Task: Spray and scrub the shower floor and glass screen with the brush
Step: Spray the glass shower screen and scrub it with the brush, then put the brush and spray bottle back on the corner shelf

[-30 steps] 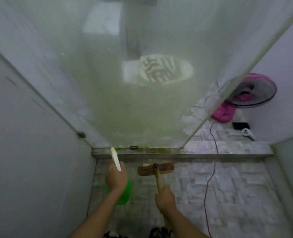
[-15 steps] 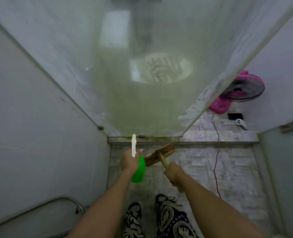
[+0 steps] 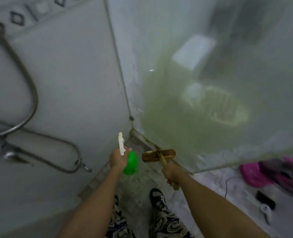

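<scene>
The left hand [image 3: 118, 158] is gripping the green spray bottle [image 3: 131, 163], nozzle pointing up toward the wall corner. The right hand [image 3: 170, 170] is clamping the wooden brush [image 3: 158, 155] handle; the handle's long axis is running forward and left, the head lying just beside the glass screen [image 3: 202, 100] base. Open shower floor [image 3: 140, 181] is lying between both arms

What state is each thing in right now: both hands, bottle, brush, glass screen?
left hand: grips the spray bottle
spray bottle: held off the floor, white nozzle up
right hand: grips the brush handle
brush: head low by the base of the screen; contact unclear
glass screen: cloudy, greenish film low down
</scene>
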